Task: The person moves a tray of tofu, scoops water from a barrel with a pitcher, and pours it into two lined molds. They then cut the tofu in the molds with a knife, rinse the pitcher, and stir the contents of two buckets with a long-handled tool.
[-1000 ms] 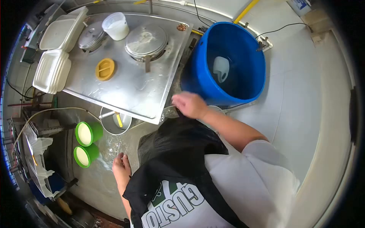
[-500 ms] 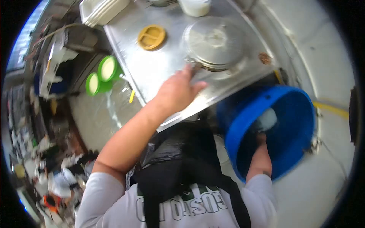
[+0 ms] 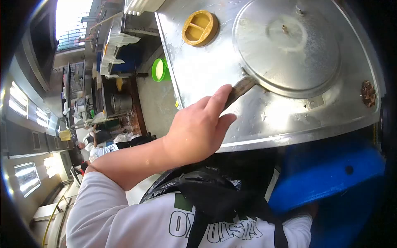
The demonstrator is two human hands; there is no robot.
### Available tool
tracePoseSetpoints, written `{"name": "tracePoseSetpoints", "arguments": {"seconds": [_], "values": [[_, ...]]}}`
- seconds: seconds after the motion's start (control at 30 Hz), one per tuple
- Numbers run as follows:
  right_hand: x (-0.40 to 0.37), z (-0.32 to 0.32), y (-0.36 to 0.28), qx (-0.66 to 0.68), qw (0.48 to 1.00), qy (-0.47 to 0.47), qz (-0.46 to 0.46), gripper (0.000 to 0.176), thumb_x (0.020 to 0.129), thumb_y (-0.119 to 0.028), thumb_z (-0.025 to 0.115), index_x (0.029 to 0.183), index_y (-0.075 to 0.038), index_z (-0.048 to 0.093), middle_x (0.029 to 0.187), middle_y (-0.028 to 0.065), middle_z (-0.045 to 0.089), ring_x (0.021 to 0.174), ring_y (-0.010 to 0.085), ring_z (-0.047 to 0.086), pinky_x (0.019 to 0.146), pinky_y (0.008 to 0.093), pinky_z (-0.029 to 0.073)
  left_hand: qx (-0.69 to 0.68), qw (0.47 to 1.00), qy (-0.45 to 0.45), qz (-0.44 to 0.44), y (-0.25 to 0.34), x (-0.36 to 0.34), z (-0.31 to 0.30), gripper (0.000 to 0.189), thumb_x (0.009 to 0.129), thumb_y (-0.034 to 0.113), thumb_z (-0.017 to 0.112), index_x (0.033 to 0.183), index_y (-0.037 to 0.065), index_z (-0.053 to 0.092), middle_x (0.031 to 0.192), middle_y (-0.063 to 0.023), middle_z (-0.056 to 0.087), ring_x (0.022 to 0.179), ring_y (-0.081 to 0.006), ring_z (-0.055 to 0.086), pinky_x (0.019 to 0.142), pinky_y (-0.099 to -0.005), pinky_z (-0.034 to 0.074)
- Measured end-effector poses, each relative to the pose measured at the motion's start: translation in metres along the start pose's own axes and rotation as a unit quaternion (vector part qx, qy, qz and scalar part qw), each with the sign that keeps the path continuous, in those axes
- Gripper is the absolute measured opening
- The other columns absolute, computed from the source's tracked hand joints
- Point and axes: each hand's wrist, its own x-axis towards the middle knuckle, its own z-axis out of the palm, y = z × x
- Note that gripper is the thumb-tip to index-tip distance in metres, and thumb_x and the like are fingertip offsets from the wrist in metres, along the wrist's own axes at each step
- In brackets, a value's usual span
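My left hand (image 3: 196, 128) is closed around a dark, worn handle (image 3: 242, 89), its thumb held away from it. That handle joins the near-left edge of a large round metal lid (image 3: 285, 45), which has a small knob at its centre and lies on the steel counter (image 3: 252, 132). My right arm goes down behind the rim of the blue barrel (image 3: 322, 175) below the counter, and the hand itself is hidden. A yellow-brown round piece with a crossbar (image 3: 200, 28) lies on the counter left of the lid.
Brown scraps (image 3: 368, 94) lie at the counter's right edge. On the floor to the left stands a green bucket with pale contents (image 3: 159, 70). White trays (image 3: 142, 5) sit at the counter's far left corner. People (image 3: 107, 144) are in the background at left.
The view has swung and moved closer to the counter. My left hand stays at the handle. My right hand, dimly visible inside the barrel with something pale beside it, is now hidden.
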Motion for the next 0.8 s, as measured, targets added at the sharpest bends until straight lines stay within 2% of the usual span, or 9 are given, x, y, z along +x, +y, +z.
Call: {"name": "tracePoseSetpoints", "arguments": {"seconds": [0.03,0.1,0.27,0.3,0.33,0.5,0.67,0.8], "values": [[0.002,0.005,0.001,0.009,1.000,-0.002,0.007,0.037,0.103,-0.032,0.061,0.126,-0.006,0.074,0.128,0.0186,0.071,0.114,0.0344,0.071,0.093,0.0502,0.059,0.005,1.000,0.014,0.025,-0.001,0.000,0.001,0.059,0.099,0.023,0.069,0.150,0.004,0.046,0.098,-0.0223,0.069,0.083,-0.0442,0.069,0.071,-0.0511,0.056],[0.004,0.013,0.004,0.028,0.999,-0.001,0.021,0.037,0.103,-0.032,0.061,0.126,-0.005,0.073,0.128,0.0186,0.071,0.114,0.0344,0.071,0.093,0.0503,0.059,0.010,0.999,0.015,0.040,-0.001,0.002,0.002,0.060,0.099,0.021,0.069,0.150,0.002,0.045,0.098,-0.0230,0.069,0.082,-0.0443,0.069,0.070,-0.0506,0.056],[-0.005,0.023,0.032,0.088,0.995,0.012,0.050,0.038,0.103,-0.033,0.062,0.127,-0.004,0.073,0.129,0.0185,0.071,0.114,0.0346,0.071,0.093,0.0504,0.059,0.009,1.000,0.002,0.026,-0.002,0.003,0.002,0.062,0.098,0.021,0.070,0.151,0.003,0.045,0.100,-0.0240,0.070,0.081,-0.0447,0.069,0.069,-0.0508,0.056],[-0.012,0.010,0.032,0.103,0.993,0.018,0.056,0.038,0.103,-0.033,0.062,0.127,-0.004,0.073,0.129,0.0185,0.071,0.114,0.0346,0.071,0.093,0.0504,0.059,0.013,1.000,0.009,0.024,-0.002,0.001,0.003,0.062,0.098,0.022,0.071,0.151,0.003,0.045,0.101,-0.0240,0.070,0.081,-0.0448,0.069,0.070,-0.0512,0.056],[-0.017,0.005,0.040,0.117,0.991,0.025,0.058,0.039,0.103,-0.033,0.062,0.127,-0.004,0.073,0.129,0.0185,0.071,0.114,0.0347,0.071,0.093,0.0505,0.059,-0.008,1.000,-0.007,-0.012,0.001,0.001,0.000,0.061,0.097,0.019,0.072,0.151,0.006,0.047,0.106,-0.0261,0.071,0.092,-0.0467,0.070,0.078,-0.0508,0.056],[-0.056,-0.024,0.089,0.235,0.967,0.062,0.076,0.040,0.104,-0.033,0.062,0.128,-0.003,0.072,0.129,0.0184,0.071,0.114,0.0348,0.071,0.094,0.0506,0.058,0.001,1.000,-0.008,-0.020,0.003,0.003,-0.002,0.054,0.098,0.023,0.068,0.146,0.006,0.050,0.103,-0.0227,0.072,0.090,-0.0435,0.071,0.076,-0.0507,0.058],[-0.105,-0.070,0.123,0.428,0.895,0.102,0.075,0.041,0.104,-0.033,0.062,0.129,-0.002,0.072,0.129,0.0184,0.071,0.113,0.0350,0.070,0.094,0.0507,0.058,-0.033,0.999,0.011,0.020,-0.008,0.001,0.003,0.053,0.101,0.028,0.063,0.146,0.002,0.049,0.098,-0.0203,0.072,0.086,-0.0406,0.072,0.073,-0.0498,0.058],[-0.135,-0.075,0.128,0.623,0.774,0.112,0.029,0.042,0.104,-0.033,0.062,0.129,-0.001,0.071,0.130,0.0183,0.071,0.113,0.0351,0.070,0.094,0.0508,0.058,-0.075,0.997,-0.009,0.017,-0.012,0.004,0.004,0.047,0.103,0.028,0.060,0.141,0.002,0.050,0.101,-0.0212,0.072,0.091,-0.0417,0.071,0.080,-0.0514,0.058]]}}
